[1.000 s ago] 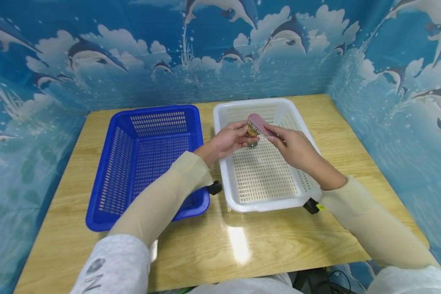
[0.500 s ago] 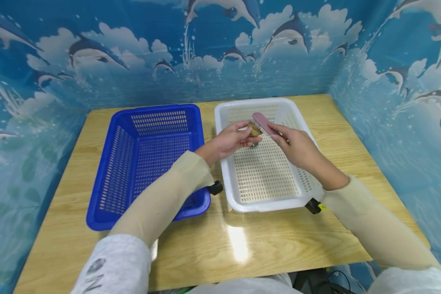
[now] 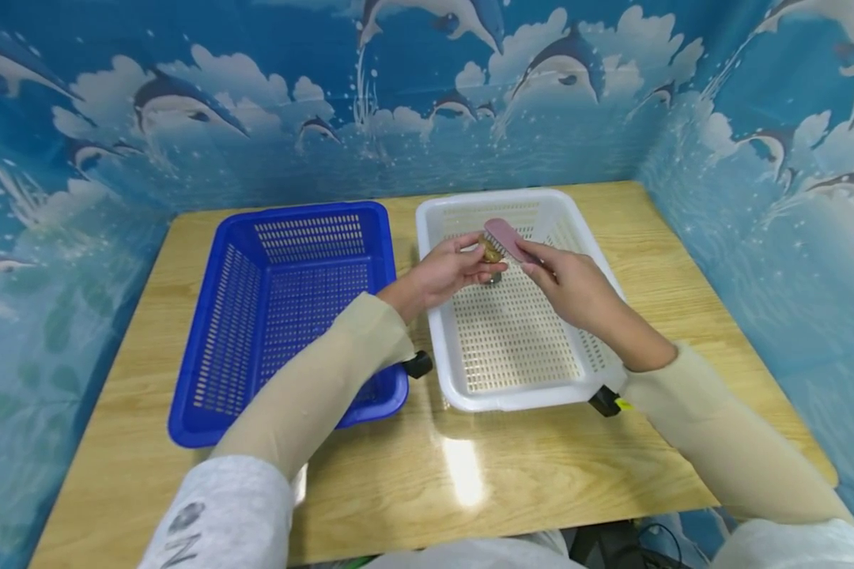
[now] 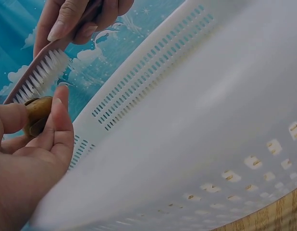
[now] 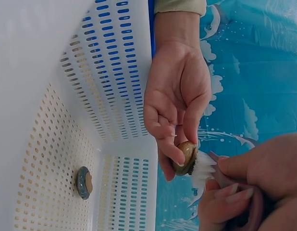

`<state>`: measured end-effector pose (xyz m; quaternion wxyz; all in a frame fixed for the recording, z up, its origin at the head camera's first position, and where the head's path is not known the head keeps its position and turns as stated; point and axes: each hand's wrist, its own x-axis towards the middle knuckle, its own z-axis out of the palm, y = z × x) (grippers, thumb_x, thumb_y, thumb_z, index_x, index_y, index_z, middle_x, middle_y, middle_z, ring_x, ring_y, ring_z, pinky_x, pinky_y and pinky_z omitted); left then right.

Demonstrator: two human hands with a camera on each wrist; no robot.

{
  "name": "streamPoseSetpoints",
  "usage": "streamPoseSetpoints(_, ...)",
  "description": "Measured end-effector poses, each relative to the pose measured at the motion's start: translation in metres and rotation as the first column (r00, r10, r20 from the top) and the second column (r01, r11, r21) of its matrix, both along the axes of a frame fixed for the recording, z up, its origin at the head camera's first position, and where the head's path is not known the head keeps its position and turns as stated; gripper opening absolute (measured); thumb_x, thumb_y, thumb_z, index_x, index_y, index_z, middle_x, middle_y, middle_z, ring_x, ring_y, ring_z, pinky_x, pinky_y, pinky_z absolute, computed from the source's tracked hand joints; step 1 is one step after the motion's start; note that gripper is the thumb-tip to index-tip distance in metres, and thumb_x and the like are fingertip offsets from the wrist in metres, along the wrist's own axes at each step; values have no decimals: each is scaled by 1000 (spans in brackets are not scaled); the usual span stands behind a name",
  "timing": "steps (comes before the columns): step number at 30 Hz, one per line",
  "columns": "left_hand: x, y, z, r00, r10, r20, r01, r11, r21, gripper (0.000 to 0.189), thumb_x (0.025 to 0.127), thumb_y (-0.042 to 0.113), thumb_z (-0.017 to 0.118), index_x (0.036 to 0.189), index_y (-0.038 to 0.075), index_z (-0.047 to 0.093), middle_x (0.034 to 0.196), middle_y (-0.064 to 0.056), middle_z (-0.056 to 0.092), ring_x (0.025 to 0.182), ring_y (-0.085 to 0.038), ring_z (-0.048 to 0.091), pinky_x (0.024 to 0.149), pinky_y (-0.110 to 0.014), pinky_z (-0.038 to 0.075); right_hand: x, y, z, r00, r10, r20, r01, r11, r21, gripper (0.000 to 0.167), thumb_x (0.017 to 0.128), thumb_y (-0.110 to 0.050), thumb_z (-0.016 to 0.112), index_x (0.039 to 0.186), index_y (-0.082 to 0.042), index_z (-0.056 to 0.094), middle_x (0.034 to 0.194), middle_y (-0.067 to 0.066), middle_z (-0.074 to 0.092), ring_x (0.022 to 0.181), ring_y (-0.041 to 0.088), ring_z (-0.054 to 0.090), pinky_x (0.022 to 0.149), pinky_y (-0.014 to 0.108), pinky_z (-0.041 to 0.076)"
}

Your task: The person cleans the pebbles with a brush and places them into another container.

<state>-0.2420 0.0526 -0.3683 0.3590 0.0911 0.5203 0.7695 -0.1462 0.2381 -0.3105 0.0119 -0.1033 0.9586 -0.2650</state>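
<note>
Above the white basket [image 3: 512,399], my left hand [image 3: 443,273] pinches a small brown abalone [image 5: 188,153] between thumb and fingers. A dark fringe shows along the abalone's edge in the right wrist view. My right hand [image 3: 576,291] grips a pink brush [image 3: 504,235] by its handle. The brush's white bristles [image 4: 43,72] point toward the abalone and meet its dark edge in the right wrist view. Below the hands, a second abalone [image 5: 84,183], with a dark rim and tan middle, lies on the white basket's perforated floor.
A blue perforated basket [image 3: 185,427] stands to the left of the white one on the wooden table [image 3: 541,466]. Dolphin-printed sheeting [image 3: 256,150] closes in the back and sides. Dark wrist-camera mounts [image 3: 417,363] hang under the forearms.
The brush has shifted slightly back and forth beside the abalone, right and then a little left. The abalone has turned slightly in my left fingers. Both hands keep their grips.
</note>
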Motion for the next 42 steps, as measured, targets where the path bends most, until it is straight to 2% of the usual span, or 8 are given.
streamPoseSetpoints(4, 0, -1, 0, 1000, -17, -10, 17, 1000, -1, 43, 106, 10, 37, 150, 7, 36, 135, -30, 49, 87, -10, 67, 75, -24, 50, -1, -2, 1, 1000, 6, -5, -6, 1000, 4, 46, 106, -25, 44, 149, -10, 39, 72, 10, 55, 52, 18, 42, 50, 32, 38)
streamPoseSetpoints(12, 1, -3, 0, 999, -48, -8, 48, 999, 12, 44, 107, 10, 35, 151, 7, 33, 141, -31, 43, 85, -9, 68, 70, -21, 50, -5, 0, -1, 1000, 8, 0, -8, 1000, 14, 46, 106, -25, 44, 149, -11, 39, 71, 11, 53, 52, 18, 42, 52, 33, 38)
streamPoseSetpoints(22, 2, -6, 2, 999, -22, 40, 22, 1000, 12, 50, 106, 10, 37, 155, 9, 23, 141, -30, 43, 83, -10, 68, 69, -21, 50, -4, 5, -2, 1000, -9, 25, 8, 1000, 9, 46, 106, -28, 42, 149, -12, 40, 71, 10, 51, 52, 19, 42, 51, 34, 39)
streamPoseSetpoints(24, 1, -6, 3, 999, -11, 38, 11, 1000, 11, 49, 106, 10, 37, 154, 9, 25, 135, -28, 51, 83, -10, 68, 69, -21, 50, -3, 5, -2, 1000, -3, 21, 3, 1000, 13, 46, 106, -28, 42, 149, -12, 39, 70, 10, 51, 52, 18, 42, 51, 34, 39)
streamPoseSetpoints(27, 1, -5, 3, 1000, 1, 25, -1, 1000, 12, 47, 106, 10, 37, 152, 9, 31, 117, -19, 63, 84, -10, 68, 68, -22, 50, -2, 5, -2, 1000, 1, 16, -1, 1000, 21, 46, 106, -28, 41, 150, -11, 39, 67, 8, 49, 51, 18, 41, 51, 34, 39)
streamPoseSetpoints(30, 0, -4, 3, 1000, 8, 13, -8, 1000, 14, 45, 106, 10, 38, 150, 8, 35, 100, -9, 66, 83, -10, 68, 68, -21, 49, 0, 4, -1, 1000, 6, 10, -6, 1000, 28, 46, 107, -27, 41, 150, -11, 38, 64, 7, 47, 49, 18, 41, 50, 34, 38)
streamPoseSetpoints(42, 0, -3, 3, 1000, 3, 31, -3, 1000, 0, 44, 106, 11, 38, 150, 9, 37, 93, -7, 66, 88, -12, 66, 69, -21, 51, -1, -5, 0, 999, 33, -3, -33, 999, 44, 46, 106, -23, 42, 150, -10, 37, 64, 6, 47, 49, 18, 40, 51, 33, 37)
